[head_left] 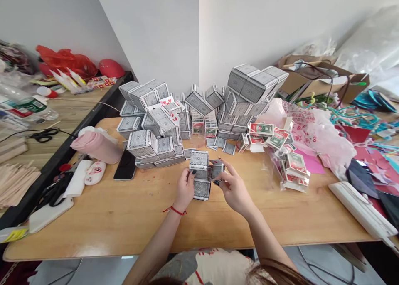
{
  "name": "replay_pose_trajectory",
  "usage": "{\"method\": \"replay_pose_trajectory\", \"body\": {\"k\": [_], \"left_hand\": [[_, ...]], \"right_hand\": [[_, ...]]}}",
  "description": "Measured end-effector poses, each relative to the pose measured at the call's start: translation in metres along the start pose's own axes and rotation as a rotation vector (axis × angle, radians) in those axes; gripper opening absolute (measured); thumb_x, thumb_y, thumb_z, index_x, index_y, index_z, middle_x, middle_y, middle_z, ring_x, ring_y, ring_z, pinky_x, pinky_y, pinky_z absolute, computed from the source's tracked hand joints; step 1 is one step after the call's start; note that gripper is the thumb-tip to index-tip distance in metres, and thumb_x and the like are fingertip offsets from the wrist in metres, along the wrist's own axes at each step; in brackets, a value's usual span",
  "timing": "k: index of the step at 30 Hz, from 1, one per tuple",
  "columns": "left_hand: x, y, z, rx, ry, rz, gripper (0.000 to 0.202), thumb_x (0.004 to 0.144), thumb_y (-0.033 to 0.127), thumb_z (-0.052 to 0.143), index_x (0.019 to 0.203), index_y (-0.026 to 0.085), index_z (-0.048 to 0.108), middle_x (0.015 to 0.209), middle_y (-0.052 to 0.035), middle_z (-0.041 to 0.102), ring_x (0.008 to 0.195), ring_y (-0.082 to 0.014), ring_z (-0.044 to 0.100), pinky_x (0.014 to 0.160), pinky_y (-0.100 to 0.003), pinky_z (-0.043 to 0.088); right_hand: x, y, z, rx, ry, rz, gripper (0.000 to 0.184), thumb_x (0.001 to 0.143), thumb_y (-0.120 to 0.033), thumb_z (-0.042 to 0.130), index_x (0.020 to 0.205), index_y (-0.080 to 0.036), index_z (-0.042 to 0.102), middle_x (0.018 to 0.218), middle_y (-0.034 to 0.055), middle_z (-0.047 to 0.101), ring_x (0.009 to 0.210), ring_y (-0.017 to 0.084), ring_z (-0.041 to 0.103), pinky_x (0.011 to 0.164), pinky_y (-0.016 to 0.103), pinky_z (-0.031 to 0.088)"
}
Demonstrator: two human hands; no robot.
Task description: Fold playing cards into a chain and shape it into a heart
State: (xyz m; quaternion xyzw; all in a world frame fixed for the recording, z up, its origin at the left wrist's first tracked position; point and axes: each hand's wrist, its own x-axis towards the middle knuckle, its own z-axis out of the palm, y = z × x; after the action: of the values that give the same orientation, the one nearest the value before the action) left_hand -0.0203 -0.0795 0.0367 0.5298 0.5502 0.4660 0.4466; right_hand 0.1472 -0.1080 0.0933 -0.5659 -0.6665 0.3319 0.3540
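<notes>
My left hand (184,190), with a red cord at the wrist, grips the left side of a small stack of grey-patterned card boxes (200,177) standing on the wooden table (124,218). My right hand (232,187) pinches one more grey card box (216,168) against the right side of that stack. Both hands have their fingers curled round the boxes. Just behind them a large heap of the same grey boxes (156,127) spreads across the middle of the table, with a taller pile (252,87) to the right.
A pink tumbler (98,147) lies on its side beside a black phone (125,165) at the left. Red-and-green card packs (277,139) and a pink plastic bag (318,135) sit to the right. Scissors (56,189) and a white strip (363,212) lie near the edges.
</notes>
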Motion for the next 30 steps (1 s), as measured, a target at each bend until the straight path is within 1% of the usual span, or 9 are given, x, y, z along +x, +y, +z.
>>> {"method": "replay_pose_trajectory", "body": {"k": [8,14,15,17,20,22,24,27,30], "left_hand": [[-0.002,-0.001,0.001,-0.012,0.010,-0.021,0.025,0.083,0.040,0.042,0.081,0.017,0.050,0.072,0.0002,0.051,0.065,-0.0115,0.045,0.060,-0.021,0.037],[-0.001,0.000,0.000,-0.012,-0.002,-0.017,0.025,0.083,0.040,0.043,0.082,0.016,0.052,0.075,-0.0008,0.054,0.068,-0.0120,0.047,0.061,-0.020,0.038],[-0.001,0.000,0.000,-0.014,-0.004,-0.016,0.026,0.083,0.040,0.043,0.082,0.016,0.052,0.076,-0.0010,0.054,0.068,-0.0121,0.048,0.062,-0.020,0.038],[-0.001,0.000,0.000,-0.024,0.001,-0.010,0.026,0.083,0.041,0.043,0.084,0.016,0.053,0.077,-0.0015,0.055,0.070,-0.0126,0.049,0.063,-0.021,0.038],[-0.002,-0.001,0.001,-0.043,0.012,0.017,0.028,0.083,0.041,0.043,0.086,0.016,0.054,0.079,-0.0026,0.057,0.073,-0.0134,0.050,0.066,-0.022,0.040],[-0.003,-0.001,0.001,-0.055,0.002,0.045,0.028,0.083,0.041,0.043,0.087,0.016,0.054,0.081,-0.0035,0.058,0.075,-0.0139,0.052,0.069,-0.023,0.041],[-0.004,0.000,0.002,-0.068,-0.024,0.063,0.028,0.083,0.041,0.043,0.088,0.016,0.055,0.085,-0.0045,0.059,0.078,-0.0147,0.053,0.071,-0.024,0.042],[-0.004,0.002,0.003,-0.104,-0.056,0.073,0.029,0.083,0.041,0.043,0.095,0.016,0.055,0.094,-0.0061,0.060,0.086,-0.0161,0.054,0.076,-0.025,0.042],[-0.004,0.002,0.003,-0.146,-0.067,0.067,0.030,0.083,0.040,0.044,0.100,0.017,0.054,0.099,-0.0067,0.060,0.090,-0.0163,0.054,0.080,-0.026,0.042]], "right_hand": [[-0.001,0.003,-0.001,0.006,-0.017,0.002,0.025,0.072,-0.007,0.039,0.075,-0.021,0.060,0.140,0.0068,0.029,0.111,0.022,0.049,0.073,0.032,0.046],[0.002,0.002,0.000,-0.014,-0.017,-0.008,0.020,0.076,-0.010,0.039,0.075,-0.020,0.057,0.137,0.0085,0.033,0.128,0.022,0.028,0.078,0.033,0.045],[0.002,0.001,0.000,-0.027,-0.017,-0.004,0.019,0.077,-0.011,0.039,0.075,-0.021,0.056,0.138,0.0082,0.033,0.127,0.022,0.030,0.078,0.033,0.045],[0.004,0.001,0.002,-0.064,-0.014,0.010,0.018,0.077,-0.011,0.040,0.075,-0.021,0.054,0.138,0.0073,0.031,0.119,0.022,0.042,0.075,0.033,0.046],[0.007,-0.002,0.005,-0.130,-0.013,0.032,0.019,0.077,-0.009,0.040,0.077,-0.022,0.054,0.138,0.0063,0.031,0.093,0.019,0.059,0.068,0.032,0.048],[0.010,-0.004,0.008,-0.166,-0.017,0.041,0.021,0.077,-0.008,0.040,0.079,-0.022,0.054,0.138,0.0066,0.032,0.080,0.016,0.061,0.064,0.030,0.049],[0.013,-0.007,0.009,-0.194,-0.034,0.049,0.023,0.077,-0.006,0.039,0.080,-0.022,0.054,0.138,0.0074,0.031,0.077,0.015,0.061,0.062,0.029,0.048],[0.018,-0.010,0.008,-0.198,-0.093,0.043,0.021,0.078,-0.007,0.038,0.079,-0.020,0.054,0.139,0.0086,0.028,0.089,0.018,0.060,0.063,0.030,0.049],[0.019,-0.012,0.001,-0.122,-0.162,-0.022,0.018,0.077,-0.008,0.043,0.084,-0.020,0.054,0.140,0.0101,0.026,0.111,0.023,0.049,0.070,0.032,0.049]]}}
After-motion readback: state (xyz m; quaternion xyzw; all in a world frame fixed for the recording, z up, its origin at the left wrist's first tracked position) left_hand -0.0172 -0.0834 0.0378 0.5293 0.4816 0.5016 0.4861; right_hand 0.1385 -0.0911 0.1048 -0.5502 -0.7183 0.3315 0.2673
